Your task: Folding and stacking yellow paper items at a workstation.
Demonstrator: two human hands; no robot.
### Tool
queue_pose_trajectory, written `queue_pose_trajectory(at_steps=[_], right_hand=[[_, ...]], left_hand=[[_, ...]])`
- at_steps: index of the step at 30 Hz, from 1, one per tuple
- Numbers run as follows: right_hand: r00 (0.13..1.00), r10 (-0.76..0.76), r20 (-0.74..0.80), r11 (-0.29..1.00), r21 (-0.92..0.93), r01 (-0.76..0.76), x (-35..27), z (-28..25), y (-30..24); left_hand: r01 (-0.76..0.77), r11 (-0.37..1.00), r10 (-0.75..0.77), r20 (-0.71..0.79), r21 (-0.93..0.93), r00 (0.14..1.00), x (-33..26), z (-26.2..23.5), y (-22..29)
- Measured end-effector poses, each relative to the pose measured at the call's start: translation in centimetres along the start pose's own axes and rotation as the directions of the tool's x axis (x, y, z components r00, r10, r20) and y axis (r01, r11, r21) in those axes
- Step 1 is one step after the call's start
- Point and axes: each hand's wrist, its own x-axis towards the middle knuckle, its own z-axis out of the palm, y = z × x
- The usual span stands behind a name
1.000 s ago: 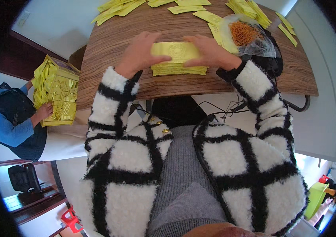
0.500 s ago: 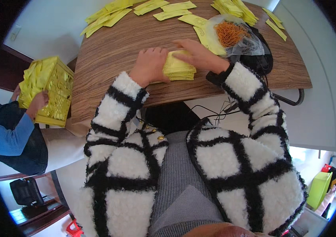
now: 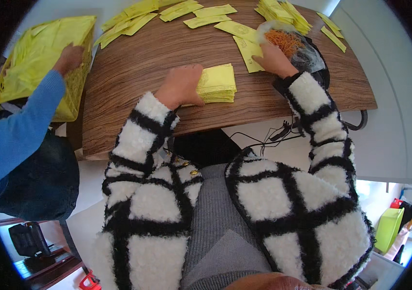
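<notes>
right hand (image 3: pixel 273 59) left the stack (image 3: pixel 217 83) — now flat, gripping nothing, on a loose envelope (image 3: pixel 247 48) up-right of it; left hand (image 3: pixel 182 86) presses stack's left edge, unclenched.

Bare wood of the table (image 3: pixel 133 87) lies open left of the left hand (image 3: pixel 180 87), through to the near edge; a co-worker's hand (image 3: pixel 69 58) and a yellow crate (image 3: pixel 46 43) block the table's left end; between the two hands sits a stack of yellow packets (image 3: pixel 218 83), touching the left hand; the right hand (image 3: pixel 273 59) rests on a loose packet (image 3: pixel 247 48) beside a clear bag of orange bands (image 3: pixel 290 43); far edge crowded with scattered packets (image 3: pixel 167 12); near right corner free.
</notes>
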Motion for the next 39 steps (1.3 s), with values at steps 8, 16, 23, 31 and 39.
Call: queue_pose_trajectory(at_steps=[8,16,23,31,39], right_hand=[[0.991,0.054,0.126,0.987,-0.155,-0.034,-0.4,-0.2,-2.9],[0.956,-0.13,0.264,0.991,0.02,0.13,-0.4,0.3,-2.5],[0.959,-0.129,0.252,0.992,0.026,0.127,0.2,0.3,-3.9],[0.975,-0.086,0.205,0.996,0.035,0.081,0.1,0.8,-4.0],[0.981,-0.144,0.132,0.988,0.069,0.136,-0.7,0.8,-3.6]], left_hand=[[0.037,0.999,-0.037,0.025,-0.01,0.999,0.5,0.0,0.4],[-0.019,0.999,0.018,-0.017,-0.031,1.0,0.5,0.8,-0.3],[-0.007,1.0,0.006,-0.058,-0.004,0.998,0.0,0.6,-0.2],[0.006,0.999,-0.005,0.021,-0.036,1.0,-0.2,-0.1,0.2],[-0.01,1.0,0.01,-0.028,-0.019,1.0,0.1,0.7,-0.6]])
